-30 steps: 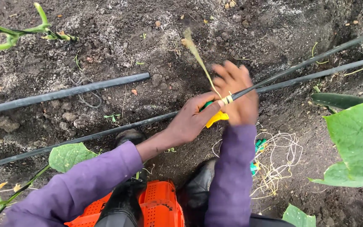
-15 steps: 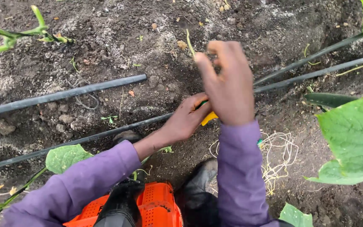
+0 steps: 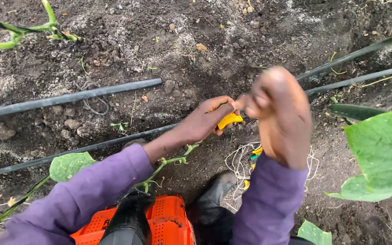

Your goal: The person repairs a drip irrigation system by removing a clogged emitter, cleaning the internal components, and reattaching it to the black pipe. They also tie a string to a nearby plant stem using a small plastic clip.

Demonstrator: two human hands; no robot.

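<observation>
Right hand (image 3: 280, 115) is lifting closer than a second ago, fingers curled, contents unclear, while left hand (image 3: 209, 120) fingers are still pinching small yellow plastic clip (image 3: 229, 120) just beside them.

I'm seeing my left hand (image 3: 207, 120) pinching a glossy yellow plastic clip (image 3: 229, 120); just behind it the black hose (image 3: 69, 97) is looking smooth and matt, the soil (image 3: 205, 27) crumbly, and below, the orange crate (image 3: 169, 222) perforated plastic.

Your one head camera looks steeply down, close over your right hand (image 3: 280, 115), dark crumbly soil (image 3: 196, 36) beyond it.
</observation>
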